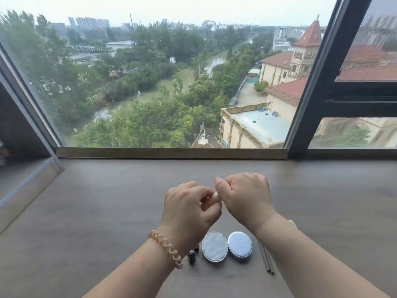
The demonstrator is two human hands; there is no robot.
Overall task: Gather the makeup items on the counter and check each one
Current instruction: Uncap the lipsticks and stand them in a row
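Closest to me, under my wrists, lie a dark tube (191, 257) by my left wrist, two round compacts (214, 246) between my forearms, and two pencils (267, 262) along my right forearm, pointing away from me. Farther out, my left hand (189, 211) and right hand (247, 196) touch, fingers curled, apparently holding nothing. Reaching the items means drawing back.

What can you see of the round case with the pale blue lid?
The round case is a flat disc, seemingly plastic, with a glossy, slightly domed pale blue lid bearing faint unreadable lettering. It lies flat on the grey counter, its left edge against a silvery round disc; a hinge between them cannot be seen. Nothing else touches it.
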